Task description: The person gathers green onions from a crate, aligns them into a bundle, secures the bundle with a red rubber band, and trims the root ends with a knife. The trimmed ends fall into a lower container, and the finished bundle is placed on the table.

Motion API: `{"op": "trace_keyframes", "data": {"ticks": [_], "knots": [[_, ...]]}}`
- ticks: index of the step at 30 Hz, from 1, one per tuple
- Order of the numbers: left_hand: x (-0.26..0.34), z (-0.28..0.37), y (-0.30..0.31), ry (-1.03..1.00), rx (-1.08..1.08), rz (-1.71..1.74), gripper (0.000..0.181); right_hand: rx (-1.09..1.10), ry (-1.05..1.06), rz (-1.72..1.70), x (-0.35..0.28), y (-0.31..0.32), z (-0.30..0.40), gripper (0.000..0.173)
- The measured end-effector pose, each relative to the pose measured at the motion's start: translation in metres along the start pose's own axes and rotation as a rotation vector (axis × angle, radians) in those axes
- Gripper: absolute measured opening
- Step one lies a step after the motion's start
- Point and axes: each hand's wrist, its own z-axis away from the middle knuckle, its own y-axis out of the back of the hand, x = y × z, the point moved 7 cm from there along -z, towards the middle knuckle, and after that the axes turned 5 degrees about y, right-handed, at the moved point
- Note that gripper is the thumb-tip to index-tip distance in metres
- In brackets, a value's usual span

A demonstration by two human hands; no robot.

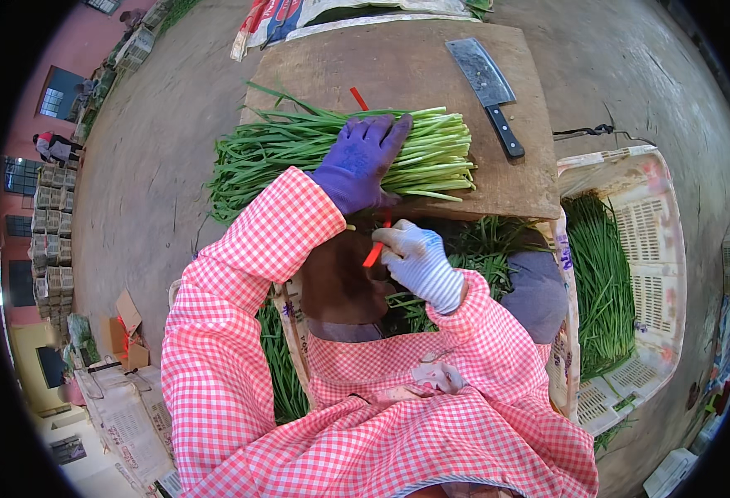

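A bundle of green leafy stalks with pale cut ends [440, 149] lies across a wooden board [396, 56]. My left hand [365, 155], in a purple glove, presses on the bundle with its fingers spread over the top. A red strip [374, 254] runs beneath the bundle; its other end sticks out at the far side. My right hand [418, 258], in a white striped glove, pinches the near end of the strip below the board's front edge. A cleaver [480, 75] with a black handle rests on the board at the right, apart from the bundle.
On the right stands a white plastic crate [651, 280] holding green stalks [602, 292]. Another crate with stalks [284, 367] is partly hidden under my left arm. Printed sacks [340, 12] lie beyond the board. An open cardboard box [129, 339] and stacked crates are at the left.
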Motion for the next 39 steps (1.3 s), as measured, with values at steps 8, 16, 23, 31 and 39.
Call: {"op": "trace_keyframes", "data": {"ticks": [8, 16, 23, 31, 39], "knots": [[-0.003, 0.002, -0.004, -0.025, -0.007, -0.003, 0.110, 0.088, -0.072, -0.101, 0.020, 0.032, 0.020, 0.021], [0.001, 0.007, 0.005, -0.068, 0.038, 0.050, 0.105, 0.119, 0.035, 0.030, -0.005, 0.083, -0.062, 0.013], [-0.010, 0.009, 0.001, -0.062, 0.035, 0.067, 0.099, 0.389, -0.079, -0.344, -0.025, 0.095, -0.055, 0.007], [-0.014, 0.000, 0.002, -0.035, -0.111, 0.136, 0.098, -0.006, -0.078, -0.114, -0.013, -0.031, -0.036, 0.024], [-0.018, 0.001, 0.002, 0.023, -0.144, 0.160, 0.097, 0.204, -0.096, -0.257, -0.013, 0.043, -0.028, 0.012]]}}
